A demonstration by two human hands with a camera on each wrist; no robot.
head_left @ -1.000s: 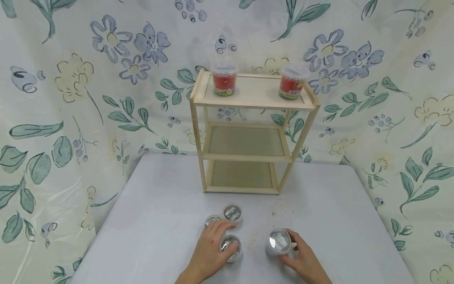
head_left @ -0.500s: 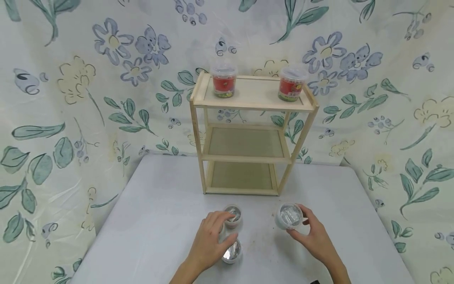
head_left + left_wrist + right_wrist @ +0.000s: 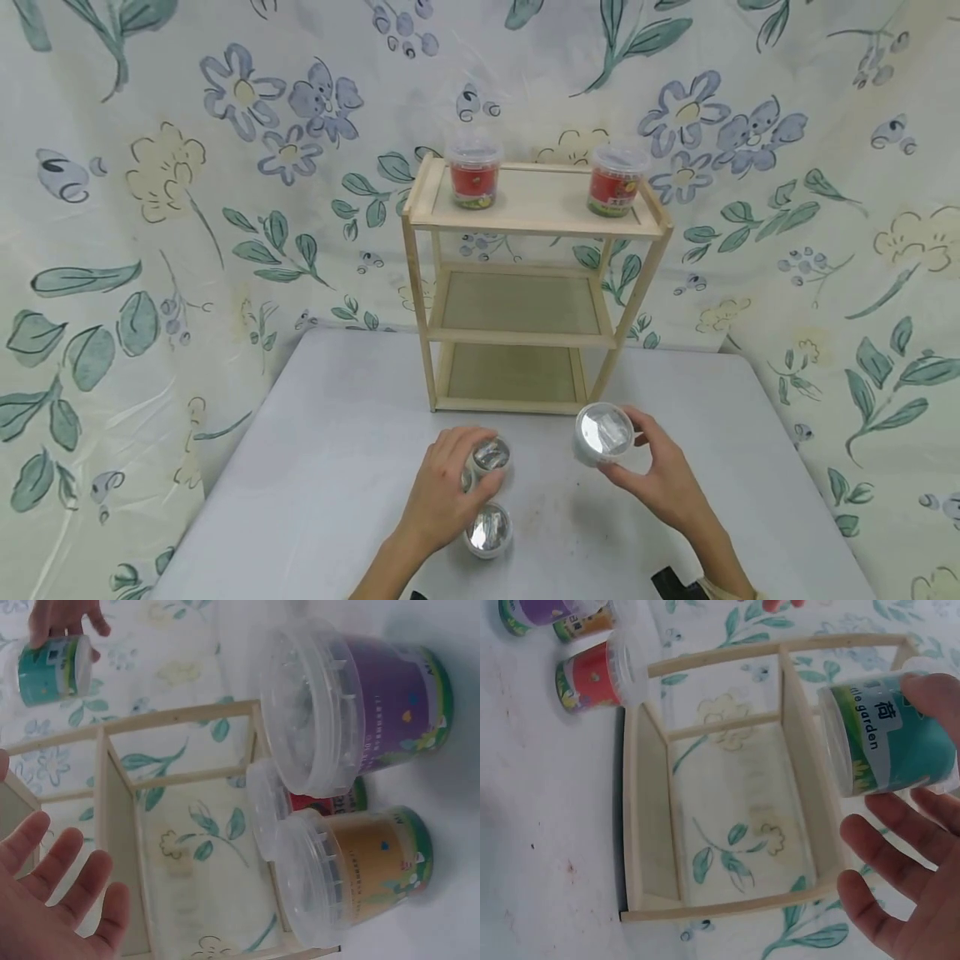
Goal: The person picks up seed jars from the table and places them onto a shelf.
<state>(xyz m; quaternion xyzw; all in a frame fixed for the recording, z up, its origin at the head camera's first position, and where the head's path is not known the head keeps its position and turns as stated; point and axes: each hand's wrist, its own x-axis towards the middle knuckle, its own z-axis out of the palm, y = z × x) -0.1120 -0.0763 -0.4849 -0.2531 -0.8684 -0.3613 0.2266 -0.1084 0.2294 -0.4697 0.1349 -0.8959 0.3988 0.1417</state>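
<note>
In the head view, bright, diffuse light glares off the held cup (image 3: 603, 433) right of lower centre and softly shadows the table (image 3: 322, 500); the left wrist view looks hazy.

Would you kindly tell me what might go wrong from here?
The teal-labelled tub, gripped by the right hand above the table, might slip and fall. It could also bump the wooden shelf beyond it. The left hand, close to the red-labelled tub, might knock it over.

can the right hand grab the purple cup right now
Likely not: the right hand grips the teal cup, though nothing seems to stand between that hand and the purple cup.
</note>
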